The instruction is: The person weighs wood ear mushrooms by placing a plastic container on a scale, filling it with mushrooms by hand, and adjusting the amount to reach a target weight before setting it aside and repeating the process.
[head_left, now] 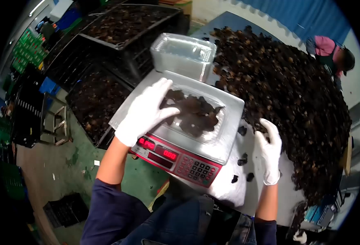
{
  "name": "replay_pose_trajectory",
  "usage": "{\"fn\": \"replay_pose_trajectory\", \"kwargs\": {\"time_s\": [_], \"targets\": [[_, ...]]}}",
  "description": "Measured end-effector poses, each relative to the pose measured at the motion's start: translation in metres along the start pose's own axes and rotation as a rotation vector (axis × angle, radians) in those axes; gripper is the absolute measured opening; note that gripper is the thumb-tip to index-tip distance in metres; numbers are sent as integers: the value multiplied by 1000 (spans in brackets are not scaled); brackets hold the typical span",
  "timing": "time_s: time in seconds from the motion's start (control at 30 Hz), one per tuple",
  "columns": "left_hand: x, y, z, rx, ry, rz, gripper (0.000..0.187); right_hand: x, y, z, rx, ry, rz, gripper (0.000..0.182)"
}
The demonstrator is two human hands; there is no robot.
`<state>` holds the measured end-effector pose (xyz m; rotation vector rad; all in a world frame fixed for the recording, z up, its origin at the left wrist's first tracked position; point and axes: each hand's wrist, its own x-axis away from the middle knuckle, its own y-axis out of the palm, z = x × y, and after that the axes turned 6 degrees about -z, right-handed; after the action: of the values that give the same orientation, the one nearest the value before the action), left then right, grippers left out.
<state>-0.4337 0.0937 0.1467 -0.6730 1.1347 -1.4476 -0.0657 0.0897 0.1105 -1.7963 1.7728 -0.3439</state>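
Note:
My left hand (pixel 147 108), in a white glove, rests at the left side of a clear plastic tray (pixel 214 136) on a scale (pixel 233 110), fingers spread beside dark, wrinkled pieces (pixel 194 112) in the tray. The scale has a red front panel with a lit display (pixel 165 153). To the right of the scale, over the table, my right hand (pixel 269 147), also gloved in white, has its thumb and fingers apart with nothing visible between them. Whether the left fingertips touch the pieces is hard to tell.
A large heap of dark pieces (pixel 282 73) covers the table (pixel 229 24) at the right. Stacked clear trays (pixel 182 55) stand behind the scale. Black crates (pixel 122 45) of dark pieces are at the left. A person (pixel 331 53) is at the far right; another gloved hand (pixel 299 237) shows below.

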Motion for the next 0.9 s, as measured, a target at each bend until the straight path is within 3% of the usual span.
{"fn": "replay_pose_trajectory", "kwargs": {"time_s": [0.07,0.13,0.17,0.2,0.23,0.27,0.3,0.37,0.4,0.47,0.5,0.57,0.6,0.67,0.77,0.9], "targets": [[1,-2,23,-49,109,185,60,22,-35,60,137,68,111,33],[12,-2,69,171,98,134,54,51,-72,92,373,110,192,32],[19,19,86,331,262,165,51,70,-87,124,353,222,214,32],[23,11,121,431,216,-138,47,87,-100,146,322,326,240,32],[34,45,128,338,487,-155,40,99,-106,149,319,427,240,33],[44,74,152,347,419,-309,40,108,-109,151,308,521,239,34],[42,93,172,178,590,-535,48,119,-108,164,224,475,234,38],[55,157,190,187,573,-409,71,130,-101,173,412,386,192,49],[53,178,200,182,576,-413,71,129,-91,151,441,388,158,53],[46,207,217,-199,350,-349,69,133,-80,146,580,354,160,54],[42,214,219,-203,352,-349,69,137,-75,154,548,375,183,52],[33,225,223,-217,278,-560,60,141,-68,161,456,403,215,45],[34,233,220,-220,279,-561,60,142,-68,160,256,498,221,39],[40,247,206,299,54,-522,45,144,-65,161,0,450,287,37],[47,263,205,462,2,-416,36,134,-59,154,22,260,297,29],[53,263,220,528,115,-293,31,108,-53,117,-184,270,239,25]]}}
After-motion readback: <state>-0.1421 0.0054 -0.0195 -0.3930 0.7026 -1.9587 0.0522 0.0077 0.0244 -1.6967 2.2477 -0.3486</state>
